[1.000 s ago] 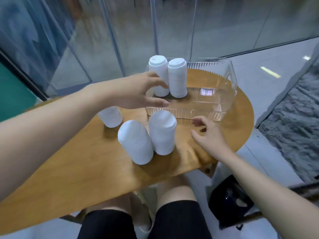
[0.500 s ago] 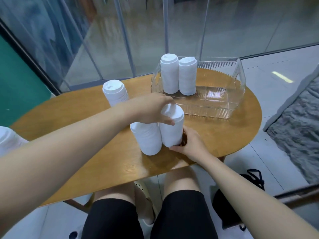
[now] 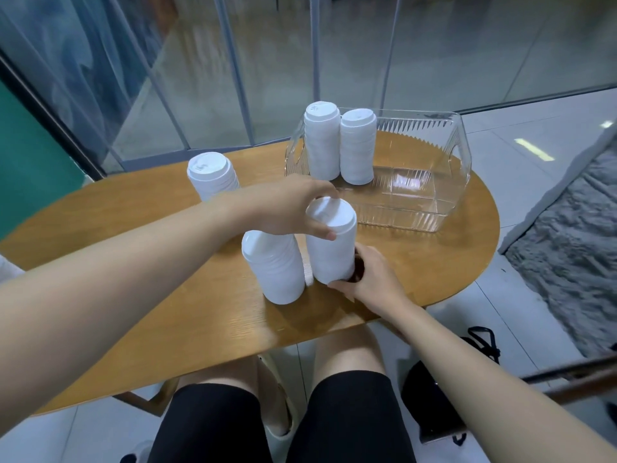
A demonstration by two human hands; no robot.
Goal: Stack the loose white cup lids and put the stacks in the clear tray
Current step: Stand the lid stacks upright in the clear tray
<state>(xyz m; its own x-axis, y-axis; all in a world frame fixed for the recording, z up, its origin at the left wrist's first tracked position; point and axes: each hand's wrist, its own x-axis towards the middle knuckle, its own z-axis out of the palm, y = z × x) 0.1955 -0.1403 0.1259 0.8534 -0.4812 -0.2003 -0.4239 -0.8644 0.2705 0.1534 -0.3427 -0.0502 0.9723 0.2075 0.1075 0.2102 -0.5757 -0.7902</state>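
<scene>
A tall stack of white lids [image 3: 332, 248] stands near the table's front edge. My left hand [image 3: 287, 208] grips its top from the left, and my right hand [image 3: 370, 279] cups its base from the right. A second stack [image 3: 275, 269] leans right beside it on the left, untouched. A third stack [image 3: 212, 175] stands further back on the left. The clear tray [image 3: 444, 208] sits at the back right, with two upright stacks [image 3: 322, 145] [image 3: 357, 145] in its left end.
The round wooden table [image 3: 167, 295] ends close in front of my knees. A glass wall runs behind it. A white object [image 3: 6, 269] shows at the far left edge. A dark bag [image 3: 430, 396] lies on the floor to the right.
My left hand came back from the tray to the top of the front stack. My right hand closed in on that stack's base. The view shifted slightly.
</scene>
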